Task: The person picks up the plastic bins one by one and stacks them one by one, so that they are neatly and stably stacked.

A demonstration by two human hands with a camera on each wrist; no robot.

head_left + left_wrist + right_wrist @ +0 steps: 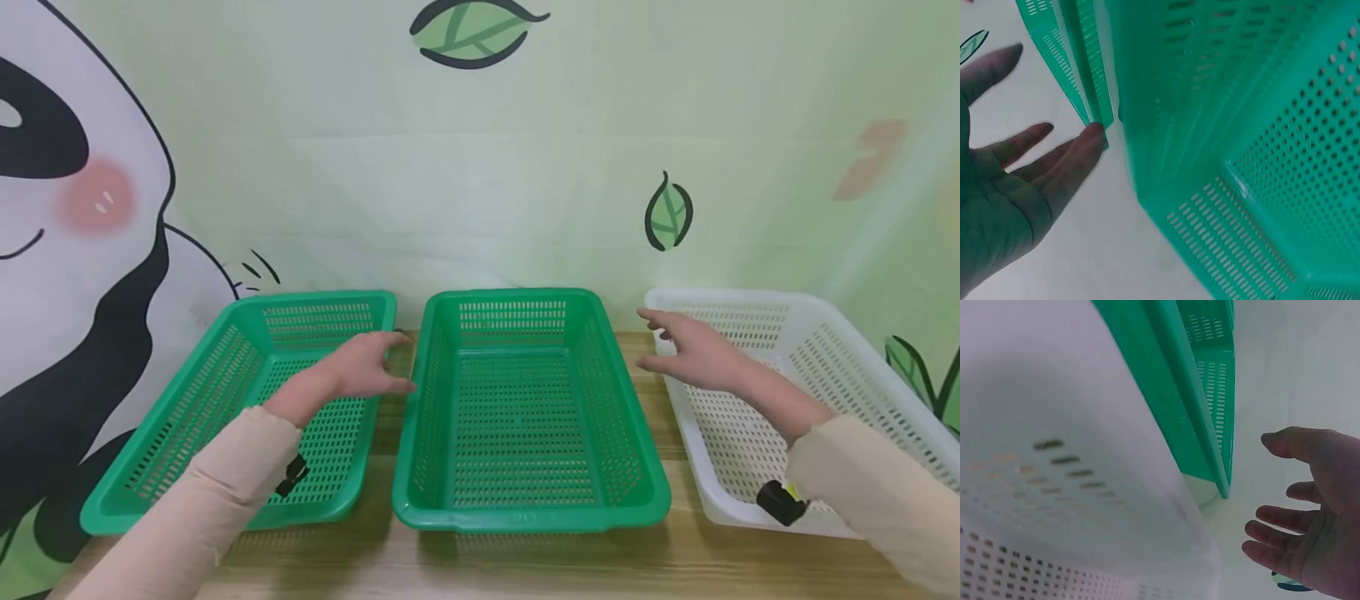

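In the head view my left hand [365, 365] hovers over the right rim of the left green basket [318, 454], thumb and fingers spread apart and holding nothing. The middle green basket [517, 417] stands between my two hands, with nothing in it. My right hand [693, 350] hangs over the left rim of the white basket [731, 433], its fingers pointing toward the middle basket. The left wrist view shows the left palm [1004, 206] with fingers loosely extended. In the right wrist view the right hand [1316, 512] has its fingers apart, gripping nothing.
All three baskets stand side by side on a wooden table [480, 571]. Behind them hangs a pale green cloth backdrop [525, 192] with a panda and leaves on it. A small black device [782, 502] sits under the right wrist, another black device [291, 475] under the left.
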